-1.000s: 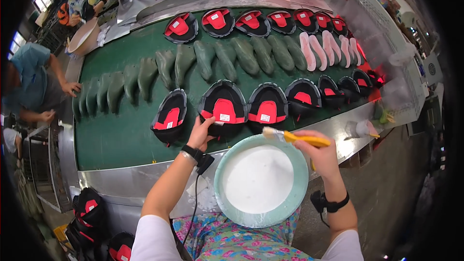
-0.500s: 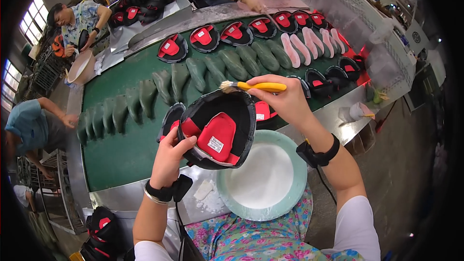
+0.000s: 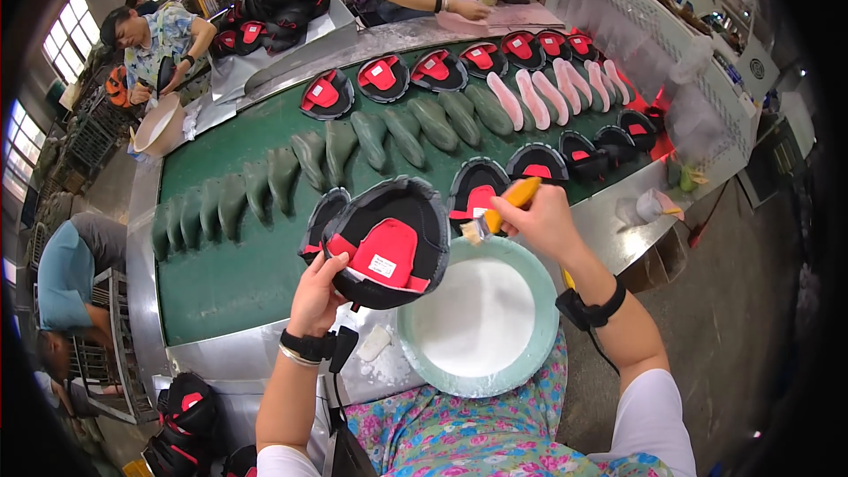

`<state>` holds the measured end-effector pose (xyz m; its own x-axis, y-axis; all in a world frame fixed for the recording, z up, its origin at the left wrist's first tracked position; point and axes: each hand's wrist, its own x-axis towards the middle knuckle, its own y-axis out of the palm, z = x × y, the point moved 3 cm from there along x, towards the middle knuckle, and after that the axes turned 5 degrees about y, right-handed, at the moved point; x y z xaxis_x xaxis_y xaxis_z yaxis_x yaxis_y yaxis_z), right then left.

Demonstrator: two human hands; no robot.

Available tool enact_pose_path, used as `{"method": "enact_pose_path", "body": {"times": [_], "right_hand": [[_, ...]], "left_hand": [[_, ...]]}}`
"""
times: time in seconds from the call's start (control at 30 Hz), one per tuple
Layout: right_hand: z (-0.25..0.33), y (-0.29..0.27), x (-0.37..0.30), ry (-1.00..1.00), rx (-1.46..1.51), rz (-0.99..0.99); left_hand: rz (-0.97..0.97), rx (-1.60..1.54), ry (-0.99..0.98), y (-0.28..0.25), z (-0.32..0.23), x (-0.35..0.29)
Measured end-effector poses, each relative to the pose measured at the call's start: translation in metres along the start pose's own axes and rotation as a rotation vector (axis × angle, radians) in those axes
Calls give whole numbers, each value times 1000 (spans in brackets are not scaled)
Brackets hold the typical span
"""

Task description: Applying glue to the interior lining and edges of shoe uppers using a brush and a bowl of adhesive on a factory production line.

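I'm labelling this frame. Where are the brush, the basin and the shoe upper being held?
brush (image 3: 511, 198), head view, on its yellow handle.
basin (image 3: 546, 314), head view, on its pale green rim.
shoe upper (image 3: 386, 246), head view, on its red lining.

A small white label (image 3: 382, 266) with tiny dark print is seen near the middle of the frame, stuck on the red lining of the black shoe upper (image 3: 389, 243); no packages, signs or screens are seen.

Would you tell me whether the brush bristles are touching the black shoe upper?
Touching: the head view shows the brush bristles pressed against the shoe upper's right edge.
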<state>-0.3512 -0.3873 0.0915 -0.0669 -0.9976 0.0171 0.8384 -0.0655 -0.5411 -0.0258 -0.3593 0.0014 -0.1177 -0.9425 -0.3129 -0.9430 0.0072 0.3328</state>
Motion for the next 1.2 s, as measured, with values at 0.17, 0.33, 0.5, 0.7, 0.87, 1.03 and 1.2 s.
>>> {"method": "enact_pose_path", "body": {"times": [0.17,0.33,0.5,0.7,0.87,1.03,1.2], "right_hand": [[-16,-12,-19,126,272,-42],[-32,-23,-34,164,314,-114],[-41,-21,-43,222,316,-129],[-42,-6,-43,207,332,-136],[-57,-36,-64,-100,282,-210],[-1,-4,-85,-79,204,-176],[38,18,-120,-82,183,-114]], "left_hand": [[-104,-313,-223,-19,48,35],[-106,-381,-357,15,69,102],[7,-271,-604,6,118,162],[-53,41,-245,-65,86,64],[-433,-58,-107,-112,25,-81],[-940,28,-38,-206,12,-234],[-1089,1704,-141,-328,19,-309]]}}
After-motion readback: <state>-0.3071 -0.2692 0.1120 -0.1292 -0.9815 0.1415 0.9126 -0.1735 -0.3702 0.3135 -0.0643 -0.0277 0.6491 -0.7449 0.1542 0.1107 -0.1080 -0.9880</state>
